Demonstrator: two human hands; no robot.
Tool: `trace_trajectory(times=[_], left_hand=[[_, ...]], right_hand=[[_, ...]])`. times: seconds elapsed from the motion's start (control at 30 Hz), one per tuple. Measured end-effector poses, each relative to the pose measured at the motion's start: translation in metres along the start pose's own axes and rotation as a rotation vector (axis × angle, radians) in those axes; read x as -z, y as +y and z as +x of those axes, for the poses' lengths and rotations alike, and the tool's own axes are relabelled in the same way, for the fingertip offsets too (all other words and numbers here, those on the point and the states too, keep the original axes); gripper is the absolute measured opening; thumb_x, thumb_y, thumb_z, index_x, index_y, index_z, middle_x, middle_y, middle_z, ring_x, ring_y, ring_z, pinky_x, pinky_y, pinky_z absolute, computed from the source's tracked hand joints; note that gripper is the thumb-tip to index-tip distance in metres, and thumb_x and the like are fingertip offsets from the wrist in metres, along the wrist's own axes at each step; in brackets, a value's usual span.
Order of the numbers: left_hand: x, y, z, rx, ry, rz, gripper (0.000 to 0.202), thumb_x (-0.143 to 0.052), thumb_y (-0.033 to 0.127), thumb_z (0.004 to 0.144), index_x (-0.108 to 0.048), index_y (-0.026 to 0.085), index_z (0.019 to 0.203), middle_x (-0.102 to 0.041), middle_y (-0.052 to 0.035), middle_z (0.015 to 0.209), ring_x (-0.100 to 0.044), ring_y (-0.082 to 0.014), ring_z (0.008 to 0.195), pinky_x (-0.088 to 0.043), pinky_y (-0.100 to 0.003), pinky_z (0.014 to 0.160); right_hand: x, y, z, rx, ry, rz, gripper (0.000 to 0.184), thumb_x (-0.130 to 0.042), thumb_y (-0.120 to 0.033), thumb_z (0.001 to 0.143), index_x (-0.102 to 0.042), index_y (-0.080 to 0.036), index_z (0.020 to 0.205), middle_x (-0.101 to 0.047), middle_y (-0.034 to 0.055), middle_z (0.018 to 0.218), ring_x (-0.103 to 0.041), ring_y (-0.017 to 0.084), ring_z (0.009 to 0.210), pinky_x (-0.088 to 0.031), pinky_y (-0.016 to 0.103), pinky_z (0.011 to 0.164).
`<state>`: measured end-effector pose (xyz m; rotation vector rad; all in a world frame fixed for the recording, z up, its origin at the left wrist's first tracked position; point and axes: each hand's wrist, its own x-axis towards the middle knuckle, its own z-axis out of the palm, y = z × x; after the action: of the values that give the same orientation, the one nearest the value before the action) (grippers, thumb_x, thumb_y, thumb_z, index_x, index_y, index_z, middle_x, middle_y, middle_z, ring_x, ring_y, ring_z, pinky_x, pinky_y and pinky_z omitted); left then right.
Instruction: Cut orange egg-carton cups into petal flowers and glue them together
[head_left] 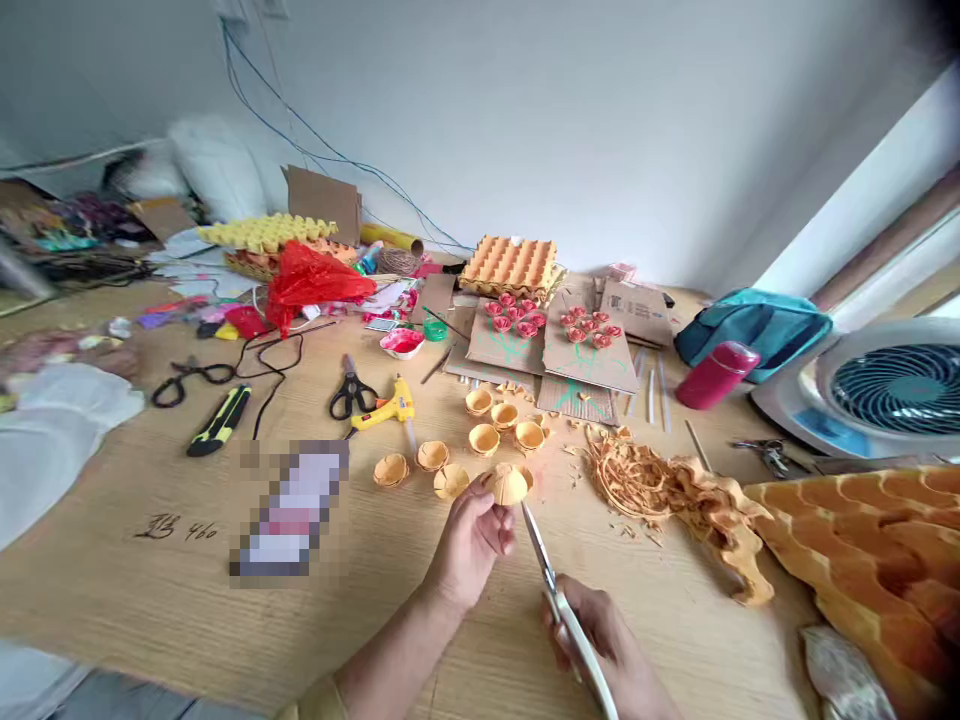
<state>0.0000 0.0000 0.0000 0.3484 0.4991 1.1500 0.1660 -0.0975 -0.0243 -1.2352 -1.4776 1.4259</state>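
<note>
Carton cup (511,486) is sitting dome-up in my left hand (471,548), thumb and fingers pinching its side, slits running down its wall. My right hand (592,632) is gripping the scissors (553,583), tips pointing at the cup's lower edge; whether they're touching, I can't tell.

So how are we doing? Trimmed cups (484,439) are standing mouth-up in a loose group just beyond, several showing slits, so I'm judging this batch as well advanced, with the one I'm holding being part-worked. Farther off, two cardboard panels (487,350) are carrying red flowers (592,327) above green strokes, looking nearly complete. As for what's left, the orange egg tray (862,530) at near right and the tray stack (510,265) at the far side are offering more material, by my guess.

Now elbow room! Bare counter (375,570) is stretching left of my forearm, its near edge showing at lower left. On the right, paper trimmings (637,480) are crowding in, the fan (892,390) hemming things in beyond. Forward, the cups are narrowing my path.
</note>
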Motion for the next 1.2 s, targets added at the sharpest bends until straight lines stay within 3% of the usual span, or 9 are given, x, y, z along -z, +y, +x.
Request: trace_trajectory(times=[0.3, 0.43, 0.53, 0.67, 0.9, 1.2], left_hand=[[-0.001, 0.002, -0.001, 0.078, -0.067, -0.036, 0.024, -0.076, 0.029, 0.072, -0.065, 0.017, 0.09, -0.062, 0.0003, 0.075, -0.053, -0.01, 0.057, -0.041, -0.018, 0.04], [0.001, -0.001, -0.003, 0.132, -0.114, 0.011, 0.028, -0.079, 0.037, 0.074, -0.066, 0.017, 0.089, -0.059, 0.0005, 0.072, -0.05, -0.0088, 0.058, -0.038, -0.016, 0.04], [0.002, -0.003, -0.006, 0.159, -0.128, 0.085, 0.029, -0.084, 0.034, 0.071, -0.065, 0.016, 0.084, -0.058, 0.0009, 0.073, -0.049, -0.0074, 0.06, -0.037, -0.014, 0.042], [0.0, -0.005, -0.007, 0.114, -0.101, 0.184, 0.031, -0.085, 0.034, 0.069, -0.065, 0.017, 0.085, -0.054, 0.0025, 0.071, -0.046, -0.0067, 0.059, -0.038, -0.014, 0.043], [-0.009, -0.004, -0.009, -0.008, -0.052, 0.375, 0.03, -0.082, 0.035, 0.07, -0.066, 0.015, 0.085, -0.054, 0.0021, 0.07, -0.047, -0.0077, 0.059, -0.039, -0.015, 0.042], [-0.014, -0.003, -0.009, -0.048, -0.017, 0.432, 0.022, -0.076, 0.03, 0.072, -0.064, 0.015, 0.081, -0.056, 0.0018, 0.069, -0.047, -0.0087, 0.059, -0.04, -0.016, 0.042]], right_hand=[[-0.003, 0.004, 0.003, 0.024, 0.008, 0.026, 0.052, -0.05, -0.071, 0.089, -0.053, -0.02, 0.079, -0.048, -0.0026, 0.06, -0.042, 0.012, 0.052, -0.034, 0.025, 0.05], [-0.006, 0.01, 0.005, 0.13, 0.166, -0.237, 0.039, -0.05, -0.052, 0.095, -0.048, -0.021, 0.072, -0.052, 0.0001, 0.065, -0.046, 0.016, 0.062, -0.039, 0.028, 0.059], [-0.006, 0.015, 0.006, 0.25, 0.288, -0.483, 0.032, -0.053, -0.04, 0.095, -0.045, -0.022, 0.07, -0.051, 0.0002, 0.064, -0.045, 0.018, 0.067, -0.04, 0.03, 0.065], [-0.004, 0.018, 0.006, 0.31, 0.296, -0.594, 0.027, -0.052, -0.033, 0.096, -0.043, -0.022, 0.073, -0.051, -0.0007, 0.066, -0.043, 0.017, 0.065, -0.038, 0.031, 0.066], [-0.003, 0.012, 0.004, 0.18, 0.18, -0.417, 0.029, -0.046, -0.043, 0.098, -0.05, -0.022, 0.079, -0.054, 0.0021, 0.073, -0.046, 0.02, 0.074, -0.041, 0.031, 0.069], [-0.003, 0.011, 0.005, 0.116, 0.111, -0.303, 0.036, -0.044, -0.054, 0.096, -0.051, -0.022, 0.081, -0.051, 0.0014, 0.074, -0.044, 0.021, 0.076, -0.038, 0.032, 0.072]])
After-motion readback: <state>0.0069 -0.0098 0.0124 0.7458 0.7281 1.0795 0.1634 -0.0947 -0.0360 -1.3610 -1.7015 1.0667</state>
